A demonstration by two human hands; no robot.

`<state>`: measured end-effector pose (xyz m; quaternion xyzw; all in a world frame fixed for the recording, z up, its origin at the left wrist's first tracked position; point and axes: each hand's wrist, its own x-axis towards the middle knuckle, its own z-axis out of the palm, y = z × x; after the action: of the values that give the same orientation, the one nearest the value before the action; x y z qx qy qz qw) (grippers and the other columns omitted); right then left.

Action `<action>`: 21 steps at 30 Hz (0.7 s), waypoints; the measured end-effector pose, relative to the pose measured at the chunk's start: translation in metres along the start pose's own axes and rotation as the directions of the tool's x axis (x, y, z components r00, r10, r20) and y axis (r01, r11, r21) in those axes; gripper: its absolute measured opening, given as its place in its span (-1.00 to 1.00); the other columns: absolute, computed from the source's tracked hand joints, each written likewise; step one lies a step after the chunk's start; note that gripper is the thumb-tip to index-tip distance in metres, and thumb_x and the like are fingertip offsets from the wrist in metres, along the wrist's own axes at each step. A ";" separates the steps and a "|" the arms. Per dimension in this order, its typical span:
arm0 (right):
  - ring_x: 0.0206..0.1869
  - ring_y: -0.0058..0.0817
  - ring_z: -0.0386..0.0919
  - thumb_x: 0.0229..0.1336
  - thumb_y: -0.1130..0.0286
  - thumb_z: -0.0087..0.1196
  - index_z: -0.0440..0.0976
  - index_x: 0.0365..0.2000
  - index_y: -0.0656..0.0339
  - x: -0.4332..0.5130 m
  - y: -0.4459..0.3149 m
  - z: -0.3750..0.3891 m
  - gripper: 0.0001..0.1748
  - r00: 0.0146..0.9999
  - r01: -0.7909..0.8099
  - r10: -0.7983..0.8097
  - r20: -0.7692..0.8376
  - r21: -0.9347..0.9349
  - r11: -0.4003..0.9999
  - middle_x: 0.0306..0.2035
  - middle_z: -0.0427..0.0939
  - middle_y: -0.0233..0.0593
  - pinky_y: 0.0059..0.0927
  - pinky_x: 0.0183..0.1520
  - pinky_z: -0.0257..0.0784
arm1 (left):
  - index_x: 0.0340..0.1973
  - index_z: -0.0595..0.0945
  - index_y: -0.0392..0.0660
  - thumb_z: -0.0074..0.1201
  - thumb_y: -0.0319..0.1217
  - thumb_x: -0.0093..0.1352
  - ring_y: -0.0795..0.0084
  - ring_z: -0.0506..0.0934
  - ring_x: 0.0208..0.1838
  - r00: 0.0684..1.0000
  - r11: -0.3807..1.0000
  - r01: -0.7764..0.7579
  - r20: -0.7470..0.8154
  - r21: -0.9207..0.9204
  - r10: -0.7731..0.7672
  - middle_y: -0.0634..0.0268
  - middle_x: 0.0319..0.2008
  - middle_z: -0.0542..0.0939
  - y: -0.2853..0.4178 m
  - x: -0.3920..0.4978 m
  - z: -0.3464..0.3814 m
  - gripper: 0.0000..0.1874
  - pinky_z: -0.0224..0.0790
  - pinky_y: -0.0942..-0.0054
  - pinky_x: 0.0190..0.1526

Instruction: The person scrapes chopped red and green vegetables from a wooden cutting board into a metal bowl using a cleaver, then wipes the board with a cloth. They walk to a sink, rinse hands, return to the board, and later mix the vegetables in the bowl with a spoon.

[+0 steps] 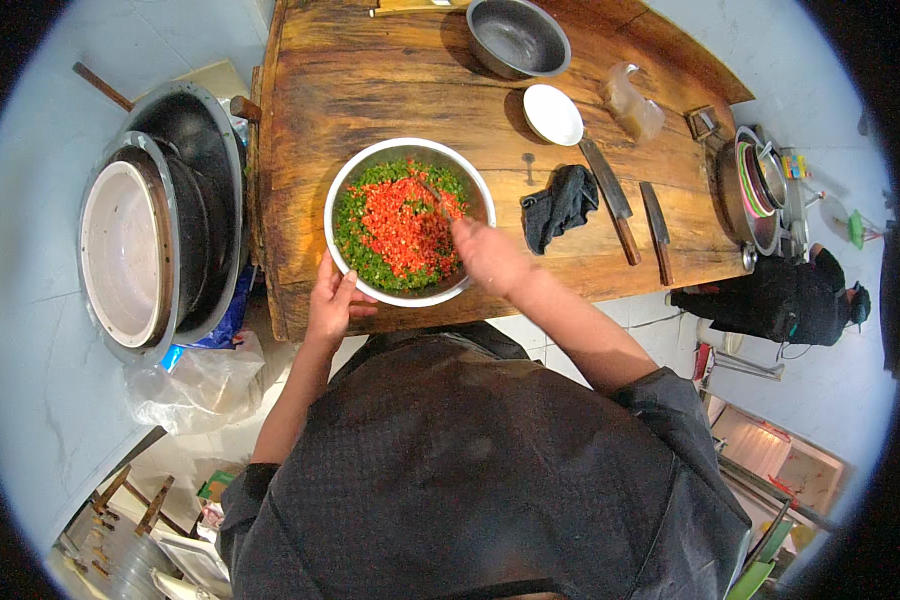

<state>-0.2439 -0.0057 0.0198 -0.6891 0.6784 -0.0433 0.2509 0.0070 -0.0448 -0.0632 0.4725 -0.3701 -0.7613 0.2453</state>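
A metal mixing bowl (331, 225) with a pale rim stands near the front edge of the wooden table (420, 105). Finely chopped red chilli (405, 217) lies heaped over chopped green leaves (352, 225) inside it. My left hand (333, 300) grips the bowl's lower left rim, thumb above and fingers outside. Over the right rim, my right hand (491, 256) is closed around a thin utensil (433, 196). Its far end goes into the chopped mix, so I cannot tell whether it is a spoon or chopsticks.
Right of the bowl lie a black cloth (561, 206), a cleaver (607, 184) and a smaller knife (655, 225). Farther back are a white bowl (553, 115), a dark basin (520, 37) and a plastic bag (634, 101). Large basins (210, 150) lean at left. Another person (780, 300) is at right.
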 end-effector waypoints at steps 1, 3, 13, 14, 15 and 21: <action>-0.30 -0.01 0.49 0.22 0.38 -0.32 0.28 -0.22 0.38 -0.001 -0.001 0.004 -0.72 0.995 0.059 -0.052 0.087 -0.083 0.995 -0.29 0.46 0.22 -0.07 -0.25 0.43 | 0.32 -0.15 0.06 -0.22 -0.43 0.41 0.41 0.54 -0.40 1.000 1.000 -0.001 0.002 0.001 0.001 0.12 -0.17 0.46 0.000 0.000 0.000 -0.34 0.54 0.43 -0.43; -0.34 -0.06 0.51 0.14 0.45 -0.26 0.28 -0.21 0.36 -0.017 -0.001 0.006 -0.76 0.990 0.095 -0.083 0.118 -0.099 0.991 -0.32 0.47 0.19 -0.06 -0.32 0.44 | 0.32 -0.17 0.06 -0.23 -0.44 0.41 0.38 0.55 -0.39 1.000 1.000 0.013 -0.010 -0.012 -0.013 0.09 -0.14 0.46 0.000 -0.001 0.000 -0.34 0.55 0.42 -0.42; -0.02 0.10 0.35 0.32 0.08 -0.50 0.33 -0.15 0.41 -0.047 -0.034 -0.018 -0.43 0.963 -0.249 0.159 0.216 0.500 0.830 -0.15 0.43 0.26 -0.18 0.05 0.26 | 0.30 -0.19 0.14 -0.31 -0.62 0.36 0.27 0.58 -0.42 0.999 0.996 -0.049 0.005 -0.073 0.049 -0.02 -0.09 0.43 0.001 0.001 0.007 -0.30 0.57 0.34 -0.42; -0.02 0.10 0.35 0.32 0.07 -0.50 0.33 -0.14 0.41 -0.046 -0.029 -0.017 -0.42 0.972 -0.227 0.166 0.165 0.492 0.840 -0.15 0.43 0.26 -0.18 0.05 0.26 | 0.30 -0.18 0.14 -0.30 -0.61 0.36 0.27 0.58 -0.41 0.999 0.998 -0.034 0.024 -0.061 0.036 -0.02 -0.09 0.43 -0.002 -0.002 0.009 -0.30 0.57 0.35 -0.42; -0.02 0.10 0.35 0.32 0.07 -0.50 0.33 -0.14 0.41 -0.046 -0.022 -0.017 -0.42 0.959 -0.276 0.208 0.192 0.481 0.832 -0.16 0.44 0.26 -0.17 0.05 0.26 | 0.29 -0.17 0.14 -0.29 -0.61 0.35 0.27 0.58 -0.40 0.999 0.998 -0.029 0.029 -0.061 0.030 -0.02 -0.09 0.43 -0.005 -0.007 0.011 -0.30 0.57 0.36 -0.43; -0.11 0.12 0.40 0.22 0.24 -0.30 0.33 -0.26 0.33 -0.069 0.020 -0.027 -0.66 0.954 -0.266 0.218 0.205 0.250 0.931 -0.25 0.47 0.23 -0.08 -0.03 0.30 | 0.25 0.00 0.04 -0.12 -0.50 0.34 0.26 0.57 -0.30 0.997 0.999 -0.030 0.076 -0.044 0.034 0.04 -0.12 0.46 -0.009 -0.024 0.009 -0.37 0.56 0.32 -0.35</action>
<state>-0.2781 0.0538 0.0542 -0.5595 0.7214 -0.0455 0.4056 0.0096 -0.0185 -0.0551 0.4314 -0.3702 -0.7828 0.2532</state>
